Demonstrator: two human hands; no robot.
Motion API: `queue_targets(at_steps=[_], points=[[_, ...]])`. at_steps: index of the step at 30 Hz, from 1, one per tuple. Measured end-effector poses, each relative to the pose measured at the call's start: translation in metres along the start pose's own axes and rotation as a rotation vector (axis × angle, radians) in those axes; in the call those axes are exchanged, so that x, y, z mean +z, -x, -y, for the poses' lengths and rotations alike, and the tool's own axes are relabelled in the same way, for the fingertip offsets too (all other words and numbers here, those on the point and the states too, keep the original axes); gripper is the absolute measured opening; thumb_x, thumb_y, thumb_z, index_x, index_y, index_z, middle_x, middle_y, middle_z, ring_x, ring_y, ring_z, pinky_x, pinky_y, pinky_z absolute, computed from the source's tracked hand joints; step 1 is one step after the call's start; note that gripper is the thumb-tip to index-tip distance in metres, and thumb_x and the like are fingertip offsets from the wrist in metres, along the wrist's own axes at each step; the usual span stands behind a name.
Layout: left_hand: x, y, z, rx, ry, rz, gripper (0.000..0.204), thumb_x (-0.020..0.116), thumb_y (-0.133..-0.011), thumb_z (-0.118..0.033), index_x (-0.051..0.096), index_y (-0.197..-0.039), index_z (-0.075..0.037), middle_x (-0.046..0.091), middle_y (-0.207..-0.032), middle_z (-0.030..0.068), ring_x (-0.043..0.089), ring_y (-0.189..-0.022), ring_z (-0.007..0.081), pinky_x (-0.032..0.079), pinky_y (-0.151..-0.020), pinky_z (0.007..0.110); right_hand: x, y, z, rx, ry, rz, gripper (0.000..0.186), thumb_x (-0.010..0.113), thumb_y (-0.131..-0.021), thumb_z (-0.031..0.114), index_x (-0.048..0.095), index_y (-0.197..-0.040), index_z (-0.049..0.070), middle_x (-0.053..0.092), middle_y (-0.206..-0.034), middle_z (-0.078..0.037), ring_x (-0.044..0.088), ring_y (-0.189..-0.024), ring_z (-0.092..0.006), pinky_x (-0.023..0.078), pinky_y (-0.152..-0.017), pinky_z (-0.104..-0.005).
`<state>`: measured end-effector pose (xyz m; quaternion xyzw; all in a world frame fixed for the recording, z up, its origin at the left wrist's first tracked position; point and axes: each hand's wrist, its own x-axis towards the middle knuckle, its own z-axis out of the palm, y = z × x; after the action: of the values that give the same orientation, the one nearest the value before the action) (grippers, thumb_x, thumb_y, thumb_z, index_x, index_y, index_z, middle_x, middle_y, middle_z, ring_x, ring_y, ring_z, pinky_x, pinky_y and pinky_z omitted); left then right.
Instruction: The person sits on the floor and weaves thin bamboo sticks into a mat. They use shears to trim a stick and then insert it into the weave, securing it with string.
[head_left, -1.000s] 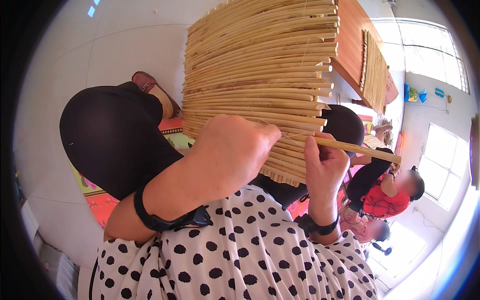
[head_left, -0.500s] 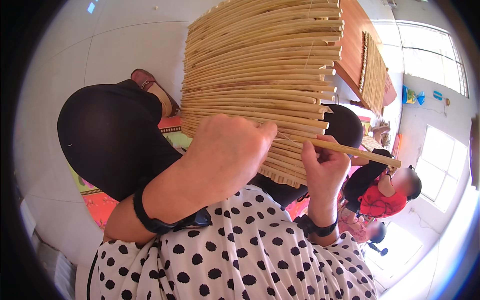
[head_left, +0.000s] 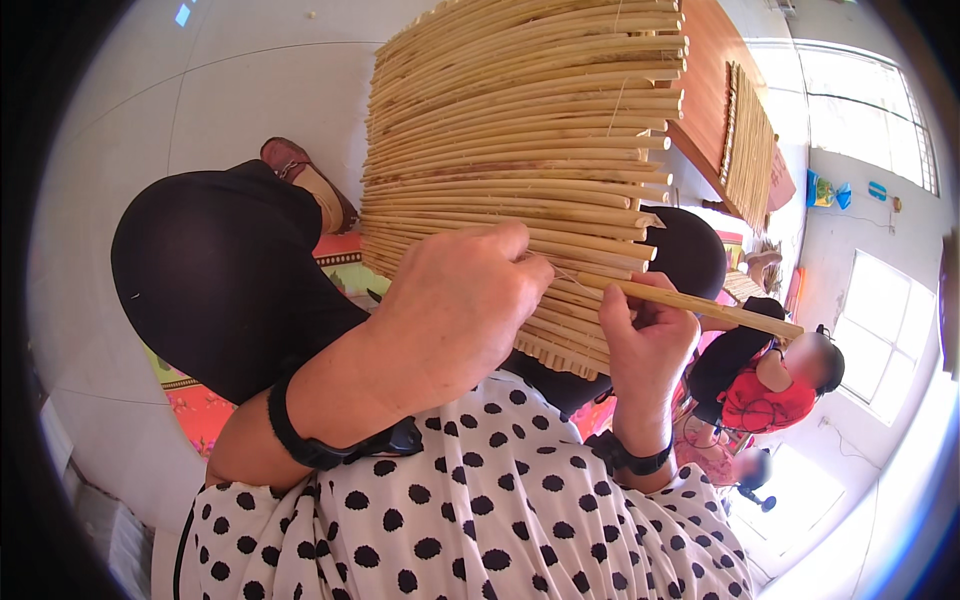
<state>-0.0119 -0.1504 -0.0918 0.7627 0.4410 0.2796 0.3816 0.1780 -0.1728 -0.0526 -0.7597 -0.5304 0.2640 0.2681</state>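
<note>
Across my lap lies a mat of pale reed sticks point(head_left: 510, 150) set side by side, with a thin thread loop hanging over its upper right. My left hand point(head_left: 455, 295) is closed in a pinch over the mat's lower part. A fine thread point(head_left: 565, 268) runs from its fingertips toward the right. My right hand point(head_left: 650, 330) grips a single stick point(head_left: 720, 303), thumb on top. The stick's right end juts well past the mat's edge; part of its left end lies among the mat's sticks near the left fingers. Some left fingertips are hidden behind the hand.
A brown wooden table point(head_left: 715, 60) at the upper right bears another stick mat point(head_left: 745, 140). Two people sit at the right, the nearer in a red top point(head_left: 765, 395). A patterned floral cloth point(head_left: 200, 415) is under me. A shoe point(head_left: 305, 180) shows at the left.
My left hand has tilted slightly, its knuckles shifting up and its fingertips dropping a little. The right hand and its stick have hardly moved.
</note>
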Motion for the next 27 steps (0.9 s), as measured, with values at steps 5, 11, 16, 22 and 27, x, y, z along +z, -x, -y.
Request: queue_targets(at_steps=[5,11,16,22,27], points=[[0.003,0.000,0.001,0.028,0.000,-0.035,0.010,0.062,-0.072,-0.004,0.062,-0.082,-0.002,0.055,-0.075,0.0112,0.063,-0.071,0.0317,0.052,-0.062,0.041,0.000,0.000,-0.002,-0.022,0.023,-0.007,0.012,0.072,-0.079,0.006,0.063,-0.083,-0.001,0.058,-0.060,0.002,0.049,-0.054,-0.0001,0.041,-0.051,-0.0175],[0.006,-0.006,0.014,-0.133,0.283,-0.210,0.008,0.058,-0.084,0.002,0.054,-0.090,-0.002,0.056,-0.074,0.0079,0.058,-0.059,0.0225,0.047,-0.054,0.032,0.000,-0.001,-0.002,-0.014,0.015,0.007,0.012,0.071,-0.079,0.007,0.062,-0.081,-0.001,0.057,-0.059,0.002,0.048,-0.053,-0.0009,0.041,-0.051,-0.0188],[0.009,-0.015,0.005,-0.436,0.947,0.040,0.009,0.057,-0.090,0.000,0.051,-0.096,-0.002,0.053,-0.072,0.0013,0.052,-0.060,0.0086,0.042,-0.054,0.025,0.000,-0.003,-0.006,-0.052,0.022,0.009,0.013,0.071,-0.079,0.008,0.061,-0.081,0.000,0.057,-0.058,0.001,0.048,-0.052,-0.0022,0.041,-0.050,-0.0197],[0.052,-0.023,0.018,-0.458,0.928,-0.049,0.026,0.072,-0.081,-0.013,0.053,-0.095,-0.001,0.053,-0.073,0.0026,0.049,-0.066,0.0096,0.043,-0.060,0.027,0.000,-0.004,-0.008,-0.046,0.003,0.031,0.013,0.070,-0.080,0.008,0.061,-0.080,0.000,0.055,-0.057,0.001,0.048,-0.051,-0.0029,0.040,-0.049,-0.0205],[0.060,-0.027,0.023,-0.490,0.920,-0.039,0.033,0.077,-0.076,-0.018,0.055,-0.093,0.000,0.054,-0.073,0.0039,0.050,-0.068,0.0115,0.045,-0.062,0.028,0.001,-0.008,-0.014,-0.075,0.013,0.012,0.013,0.069,-0.080,0.009,0.060,-0.080,-0.001,0.054,-0.056,0.001,0.047,-0.050,-0.0027,0.039,-0.048,-0.0211]])
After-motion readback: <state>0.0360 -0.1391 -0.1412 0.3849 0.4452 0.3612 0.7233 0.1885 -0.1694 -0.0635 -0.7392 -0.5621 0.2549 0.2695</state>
